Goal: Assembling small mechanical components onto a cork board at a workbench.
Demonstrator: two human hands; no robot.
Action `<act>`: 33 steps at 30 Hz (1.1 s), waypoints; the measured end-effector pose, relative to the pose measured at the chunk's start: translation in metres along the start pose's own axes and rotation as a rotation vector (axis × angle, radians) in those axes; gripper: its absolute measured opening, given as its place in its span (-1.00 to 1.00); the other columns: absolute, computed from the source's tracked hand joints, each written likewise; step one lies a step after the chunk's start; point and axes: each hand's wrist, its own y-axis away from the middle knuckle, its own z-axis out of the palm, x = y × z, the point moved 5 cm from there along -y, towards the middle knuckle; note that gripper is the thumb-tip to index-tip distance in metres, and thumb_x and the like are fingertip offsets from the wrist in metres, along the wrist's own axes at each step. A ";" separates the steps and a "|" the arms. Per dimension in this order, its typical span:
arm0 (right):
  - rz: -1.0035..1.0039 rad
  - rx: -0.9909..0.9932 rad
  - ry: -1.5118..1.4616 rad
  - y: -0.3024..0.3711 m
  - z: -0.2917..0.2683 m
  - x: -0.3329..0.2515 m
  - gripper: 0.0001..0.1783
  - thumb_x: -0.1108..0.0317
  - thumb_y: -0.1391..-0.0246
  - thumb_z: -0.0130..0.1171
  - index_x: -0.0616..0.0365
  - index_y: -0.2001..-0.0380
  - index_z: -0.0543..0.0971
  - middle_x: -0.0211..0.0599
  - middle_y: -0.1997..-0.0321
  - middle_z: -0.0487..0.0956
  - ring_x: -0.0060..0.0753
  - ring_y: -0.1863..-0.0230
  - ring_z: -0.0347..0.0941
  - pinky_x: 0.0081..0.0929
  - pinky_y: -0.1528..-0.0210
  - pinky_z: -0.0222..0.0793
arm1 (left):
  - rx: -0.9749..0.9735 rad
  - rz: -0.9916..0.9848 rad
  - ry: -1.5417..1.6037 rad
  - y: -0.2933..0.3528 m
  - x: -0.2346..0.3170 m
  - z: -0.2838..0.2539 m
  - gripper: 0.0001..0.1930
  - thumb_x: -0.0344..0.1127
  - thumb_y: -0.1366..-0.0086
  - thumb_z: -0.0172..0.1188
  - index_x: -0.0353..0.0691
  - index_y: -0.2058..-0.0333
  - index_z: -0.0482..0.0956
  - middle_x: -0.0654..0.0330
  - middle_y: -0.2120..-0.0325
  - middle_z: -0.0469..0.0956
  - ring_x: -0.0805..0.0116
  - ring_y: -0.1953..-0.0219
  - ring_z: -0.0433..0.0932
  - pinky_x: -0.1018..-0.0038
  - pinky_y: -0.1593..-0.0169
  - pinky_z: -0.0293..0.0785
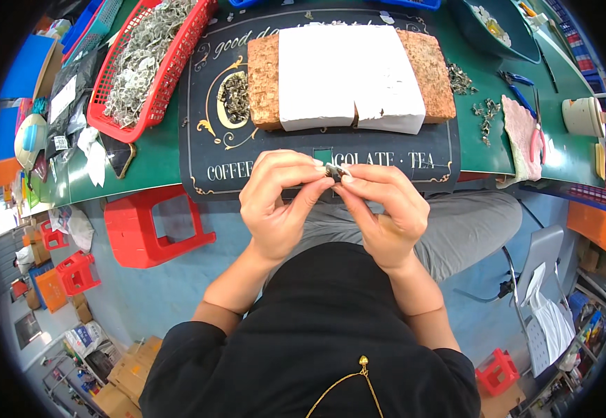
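Between the fingertips of both hands is a small metal part (335, 171), dark and silvery, too small to make out its exact kind. My left hand (276, 198) pinches it from one side, and my right hand (386, 209) pinches it from the other. Both hands are raised over the front edge of a black printed mat (212, 146). Beyond them on the mat lies a brick (264, 83) wrapped around its middle in white paper (344, 70). A pile of small metal parts (235, 97) lies against the brick's left end.
A red basket (97, 115) of metal pieces stands at the left of the green table (156, 157). Small piles of metal parts (461, 80), pliers (538, 136), a pink cloth (516, 139) and a dark bin (525, 49) are at the right. A red stool (129, 230) stands below.
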 end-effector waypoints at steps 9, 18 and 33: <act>0.097 -0.004 -0.182 0.003 0.004 0.007 -0.74 0.72 0.21 0.36 0.28 0.36 0.63 -0.11 0.29 0.63 -0.38 0.28 0.58 -0.55 0.28 0.51 | 0.115 -0.011 0.145 0.011 -0.005 0.004 -0.80 -0.61 -0.02 0.38 -0.32 0.39 0.55 0.10 0.36 0.55 0.29 0.27 0.50 0.48 0.24 0.48; -0.039 0.028 -0.020 0.006 0.004 0.004 -0.75 0.70 0.21 0.38 0.28 0.37 0.64 -0.11 0.28 0.64 -0.36 0.31 0.60 -0.56 0.29 0.53 | 0.118 0.041 0.010 0.010 -0.007 0.003 -0.78 -0.62 0.04 0.40 -0.30 0.42 0.55 0.12 0.39 0.56 0.28 0.33 0.50 0.48 0.28 0.46; -0.159 0.054 0.033 0.005 0.004 0.006 -0.74 0.71 0.25 0.38 0.26 0.40 0.63 -0.13 0.31 0.64 -0.33 0.36 0.60 -0.52 0.31 0.54 | -0.081 -0.125 -0.046 0.008 -0.007 0.001 -0.83 -0.63 -0.07 0.31 -0.34 0.37 0.52 0.11 0.34 0.54 0.37 0.22 0.48 0.51 0.11 0.41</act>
